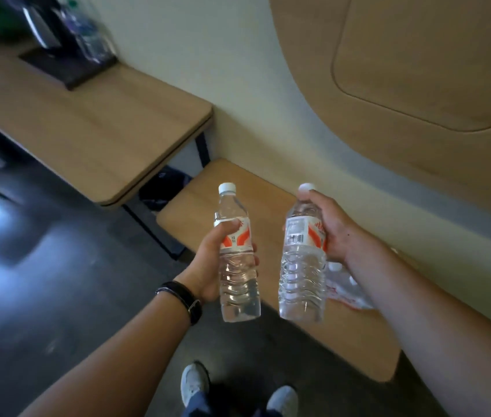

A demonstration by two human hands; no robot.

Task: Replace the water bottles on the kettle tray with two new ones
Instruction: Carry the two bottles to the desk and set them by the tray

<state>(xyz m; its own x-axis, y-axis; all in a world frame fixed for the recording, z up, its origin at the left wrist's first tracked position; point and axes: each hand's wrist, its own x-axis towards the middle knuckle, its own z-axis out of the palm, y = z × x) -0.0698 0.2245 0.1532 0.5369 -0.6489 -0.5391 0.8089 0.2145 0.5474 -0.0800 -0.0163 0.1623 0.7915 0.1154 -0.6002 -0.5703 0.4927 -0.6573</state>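
Observation:
My left hand (208, 260) grips a clear water bottle (238, 284) with a white cap and an orange-and-white label, held upright. My right hand (331, 227) holds a second, similar bottle (301, 275) near its neck and label. Both bottles hang over a low wooden bench. Far off at the top left, a dark kettle tray (69, 69) sits on a wooden desk, carrying a black kettle (44, 28) and blurred clear bottles (89, 34) beside it.
The wooden desk (97, 136) runs along the wall on dark legs. The low bench (355, 341) under my hands has a plastic pack with more bottles (346, 287) on it. A dark bin (163, 188) sits under the desk. The floor is dark, and my shoes (196, 386) show below.

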